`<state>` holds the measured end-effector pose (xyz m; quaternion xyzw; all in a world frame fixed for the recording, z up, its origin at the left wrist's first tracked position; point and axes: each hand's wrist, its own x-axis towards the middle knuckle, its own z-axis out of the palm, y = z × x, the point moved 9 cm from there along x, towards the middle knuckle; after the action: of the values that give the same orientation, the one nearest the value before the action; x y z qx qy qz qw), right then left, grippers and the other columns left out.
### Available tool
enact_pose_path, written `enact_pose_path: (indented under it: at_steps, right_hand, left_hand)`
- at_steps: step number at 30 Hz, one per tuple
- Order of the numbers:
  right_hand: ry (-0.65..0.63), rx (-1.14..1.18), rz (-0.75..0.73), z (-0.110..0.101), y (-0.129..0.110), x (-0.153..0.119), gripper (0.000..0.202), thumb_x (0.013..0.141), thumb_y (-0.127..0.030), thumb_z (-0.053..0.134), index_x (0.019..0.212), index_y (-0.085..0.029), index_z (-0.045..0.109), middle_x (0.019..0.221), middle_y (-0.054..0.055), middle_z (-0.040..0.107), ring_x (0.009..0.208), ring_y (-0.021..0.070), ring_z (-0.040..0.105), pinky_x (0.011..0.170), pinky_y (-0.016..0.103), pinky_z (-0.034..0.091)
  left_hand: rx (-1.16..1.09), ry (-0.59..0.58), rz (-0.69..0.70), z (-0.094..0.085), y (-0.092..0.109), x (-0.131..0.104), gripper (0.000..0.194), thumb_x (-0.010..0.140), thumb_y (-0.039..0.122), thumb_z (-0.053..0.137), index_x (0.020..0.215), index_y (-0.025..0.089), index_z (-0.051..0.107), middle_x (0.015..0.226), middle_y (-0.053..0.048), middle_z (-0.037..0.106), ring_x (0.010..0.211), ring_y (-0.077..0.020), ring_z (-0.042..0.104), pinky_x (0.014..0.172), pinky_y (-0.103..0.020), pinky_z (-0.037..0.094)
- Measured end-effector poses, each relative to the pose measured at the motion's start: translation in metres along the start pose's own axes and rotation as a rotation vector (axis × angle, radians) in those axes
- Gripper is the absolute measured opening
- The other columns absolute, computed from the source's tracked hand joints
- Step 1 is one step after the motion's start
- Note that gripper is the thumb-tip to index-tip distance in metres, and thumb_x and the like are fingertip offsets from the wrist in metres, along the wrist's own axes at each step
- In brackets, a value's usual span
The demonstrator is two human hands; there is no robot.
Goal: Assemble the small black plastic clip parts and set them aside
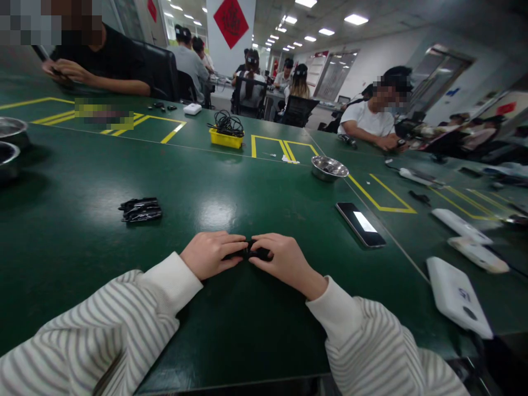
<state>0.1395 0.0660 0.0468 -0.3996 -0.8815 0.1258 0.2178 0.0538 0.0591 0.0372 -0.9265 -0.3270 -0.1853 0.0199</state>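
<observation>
Both hands meet low over the green table [231, 190], near the middle of the view. My left hand [212, 254] has its fingers closed round the left end of a small black object [248, 252]. On the other end of that object, the thumb and fingers of my right hand [282, 258] are closed. Fingers cover much of the black object, so its exact shape is unclear. Left of the hands lies a bundle of shiny black pieces [141, 210].
A phone [361, 224] and a white device [457, 297] lie to the right. Farther back stand a metal bowl [329, 168] and a yellow box of black cables [226, 138]. More metal bowls [9, 159] are at the left edge. Several people sit beyond.
</observation>
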Motion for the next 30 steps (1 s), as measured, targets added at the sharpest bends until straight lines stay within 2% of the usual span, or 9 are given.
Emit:
enact_pose_path:
  at_steps: [8, 14, 19, 24, 30]
  right_hand:
    - [0.010, -0.035, -0.005, 0.000, 0.003, -0.002, 0.012, 0.074, -0.022, 0.054, 0.084, -0.020, 0.061, 0.105, 0.004, 0.061, 0.095, 0.0147, 0.057, 0.082, 0.027, 0.046]
    - [0.028, -0.065, 0.026, -0.009, 0.019, -0.009, 0.013, 0.074, -0.022, 0.055, 0.085, -0.019, 0.061, 0.106, 0.005, 0.060, 0.097, 0.0165, 0.056, 0.083, 0.029, 0.046]
    - [0.071, -0.050, 0.098, -0.027, 0.048, -0.023, 0.013, 0.074, -0.023, 0.054, 0.083, -0.019, 0.062, 0.103, 0.005, 0.061, 0.093, 0.0182, 0.058, 0.078, 0.031, 0.048]
    - [0.114, -0.008, 0.279, -0.050, 0.095, -0.045, 0.013, 0.076, -0.024, 0.051, 0.073, -0.018, 0.062, 0.101, 0.006, 0.061, 0.067, 0.0134, 0.060, 0.061, 0.028, 0.050]
    - [0.255, -0.110, 0.380, -0.078, 0.132, -0.072, 0.013, 0.076, -0.023, 0.047, 0.072, -0.017, 0.058, 0.094, 0.006, 0.063, 0.080, 0.0179, 0.059, 0.068, 0.030, 0.047]
  left_hand:
    - [0.017, 0.029, 0.007, 0.001, 0.000, 0.002, 0.025, 0.081, 0.031, 0.047, 0.102, 0.023, 0.058, 0.109, 0.000, 0.059, 0.081, -0.0158, 0.060, 0.067, -0.028, 0.049]
    - [0.027, 0.037, 0.009, 0.009, 0.006, 0.020, 0.026, 0.083, 0.030, 0.044, 0.104, 0.023, 0.056, 0.110, -0.002, 0.058, 0.087, -0.0160, 0.059, 0.071, -0.028, 0.048]
    - [0.043, 0.022, 0.044, 0.025, 0.025, 0.054, 0.027, 0.082, 0.028, 0.045, 0.106, 0.022, 0.054, 0.109, -0.003, 0.058, 0.086, -0.0170, 0.059, 0.070, -0.029, 0.047]
    - [0.031, 0.012, 0.062, 0.046, 0.049, 0.100, 0.029, 0.081, 0.027, 0.045, 0.110, 0.025, 0.050, 0.108, -0.002, 0.058, 0.083, -0.0177, 0.059, 0.066, -0.028, 0.046]
    - [0.002, 0.020, 0.015, 0.067, 0.071, 0.145, 0.027, 0.082, 0.024, 0.043, 0.108, 0.023, 0.051, 0.104, -0.005, 0.057, 0.082, -0.0176, 0.059, 0.064, -0.027, 0.044]
